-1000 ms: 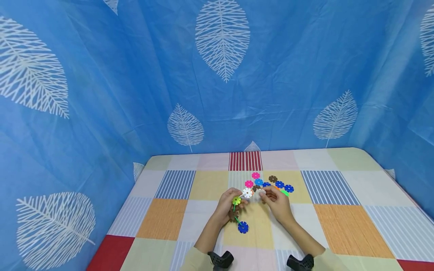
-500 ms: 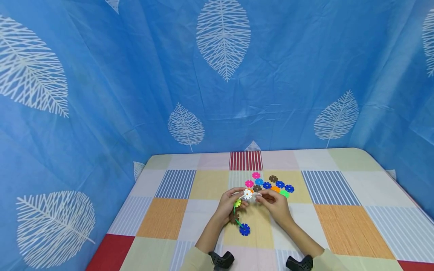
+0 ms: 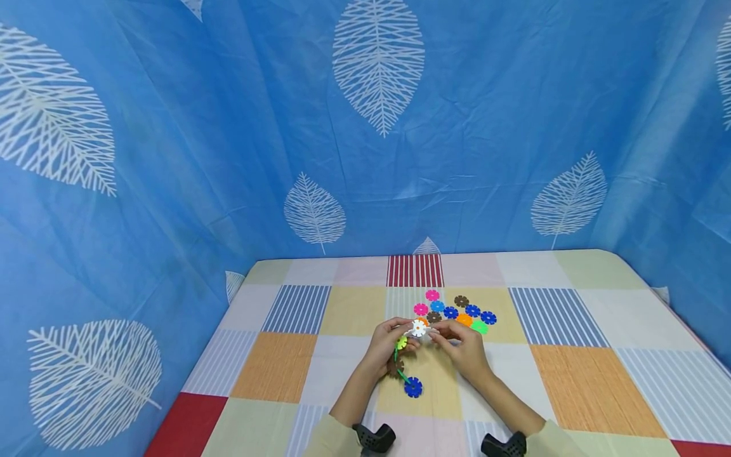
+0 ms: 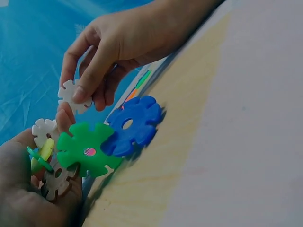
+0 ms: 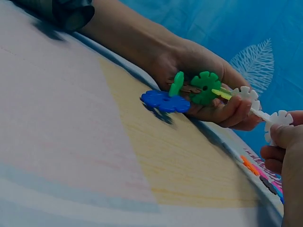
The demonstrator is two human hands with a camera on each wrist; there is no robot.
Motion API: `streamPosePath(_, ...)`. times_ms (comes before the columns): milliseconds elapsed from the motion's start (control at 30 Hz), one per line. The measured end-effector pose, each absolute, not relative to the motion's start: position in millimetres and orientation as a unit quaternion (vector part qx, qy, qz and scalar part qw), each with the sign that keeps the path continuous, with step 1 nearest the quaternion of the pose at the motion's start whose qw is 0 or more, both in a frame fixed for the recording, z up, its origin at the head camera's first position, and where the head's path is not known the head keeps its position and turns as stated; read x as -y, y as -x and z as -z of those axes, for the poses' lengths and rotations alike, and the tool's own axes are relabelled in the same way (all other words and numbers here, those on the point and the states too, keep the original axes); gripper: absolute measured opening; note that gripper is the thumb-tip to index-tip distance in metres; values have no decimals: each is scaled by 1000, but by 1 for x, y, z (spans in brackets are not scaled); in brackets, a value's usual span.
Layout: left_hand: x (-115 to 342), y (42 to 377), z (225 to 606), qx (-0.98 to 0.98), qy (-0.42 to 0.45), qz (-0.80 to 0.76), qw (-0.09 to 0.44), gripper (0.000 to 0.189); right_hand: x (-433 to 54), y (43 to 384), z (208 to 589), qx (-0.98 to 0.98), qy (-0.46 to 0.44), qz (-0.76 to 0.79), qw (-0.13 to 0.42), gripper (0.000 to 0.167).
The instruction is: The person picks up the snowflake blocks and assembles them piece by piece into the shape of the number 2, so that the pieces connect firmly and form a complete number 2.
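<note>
My left hand (image 3: 384, 346) holds a chain of notched plastic snowflake discs, its fingers curled beneath it. From the chain's low end come a blue disc (image 4: 135, 126), a green disc (image 4: 78, 146), a brown disc (image 4: 59, 179), another green disc (image 5: 204, 88), a yellow disc (image 3: 401, 343) and white discs (image 3: 419, 328). Between thumb and fingers, my right hand (image 3: 465, 349) pinches a white disc (image 5: 278, 122) at the chain's upper end. In the right wrist view its edge meets a slanted white piece leading to the chain. The blue disc hangs close over the cloth.
Just beyond the hands, loose discs lie on the patchwork cloth: pink (image 3: 432, 295), light blue (image 3: 437, 306), brown (image 3: 461, 301), dark blue (image 3: 488, 318), orange (image 3: 464, 320) and green (image 3: 480, 326). A blue leaf-patterned curtain (image 3: 365, 165) surrounds the table's back and sides.
My right hand has moved slightly left, bringing its white disc up to the white end of the chain. The chain's blue end has shifted a little right and down.
</note>
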State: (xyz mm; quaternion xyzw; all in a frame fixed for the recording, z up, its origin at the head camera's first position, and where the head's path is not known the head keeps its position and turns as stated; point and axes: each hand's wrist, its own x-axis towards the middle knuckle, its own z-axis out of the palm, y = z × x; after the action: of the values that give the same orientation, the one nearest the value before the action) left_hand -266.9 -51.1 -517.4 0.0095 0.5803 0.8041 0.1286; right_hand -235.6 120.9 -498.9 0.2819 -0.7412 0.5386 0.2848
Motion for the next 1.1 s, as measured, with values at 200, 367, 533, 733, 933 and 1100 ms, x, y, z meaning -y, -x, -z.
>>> streamPosePath(200, 51, 266, 517, -582, -8, -804, 123, 20, -123, 243, 509, 744, -303, -508, 311, 23)
streamPosePath(367, 51, 266, 517, -582, -12, -804, 121, 20, -124, 255, 525, 747, -308, -489, 328, 23)
streamPosePath(533, 51, 266, 516, -575, -14, -810, 120, 20, -123, 258, 530, 751, -304, -468, 353, 24)
streamPosePath(733, 52, 268, 517, -559, -8, -821, 118, 17, -116, 255, 531, 761, -279, -494, 316, 28)
streamPosePath(933, 58, 272, 517, -541, -13, -832, 118, 27, -112, 258, 531, 794, -249, -476, 284, 37)
streamPosePath(1100, 62, 272, 517, -549, -20, -829, 102, 33, -110, 263, 530, 845, -224, -415, 253, 32)
